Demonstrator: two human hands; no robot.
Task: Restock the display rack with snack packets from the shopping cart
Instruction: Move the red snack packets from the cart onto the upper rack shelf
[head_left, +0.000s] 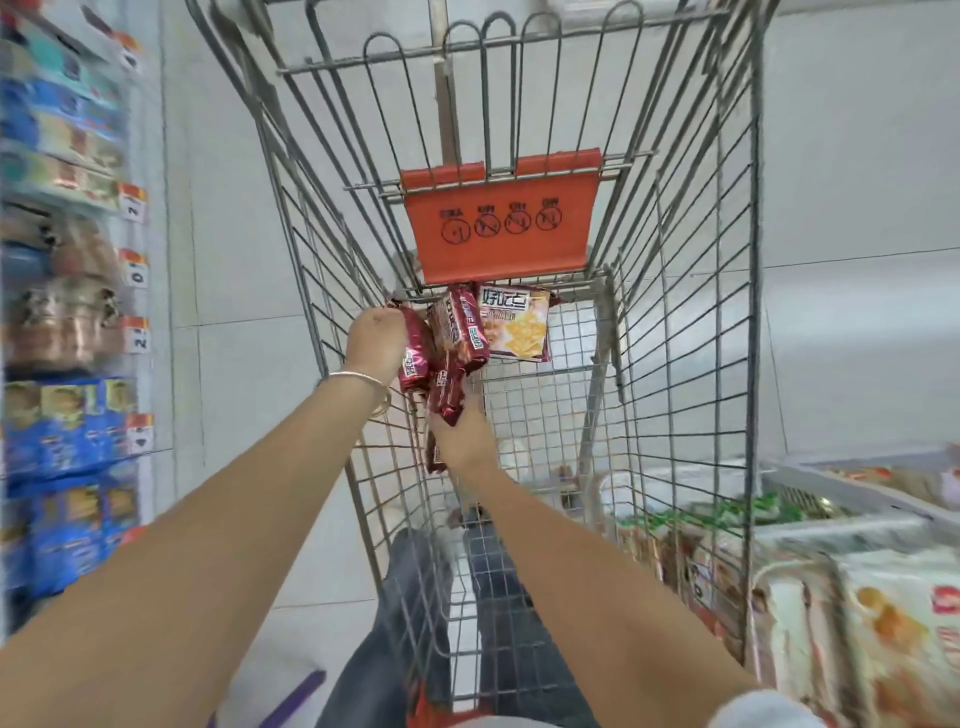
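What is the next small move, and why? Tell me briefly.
Probably lift both hands out of the cart: the left hand grips a red packet, the right hand holds more red packets, and the display rack stands to the left. The pale-faced packet can wait.

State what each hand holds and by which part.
The left hand grips a red snack packet by its top end; the right hand clutches more red packets, exact hold hidden.
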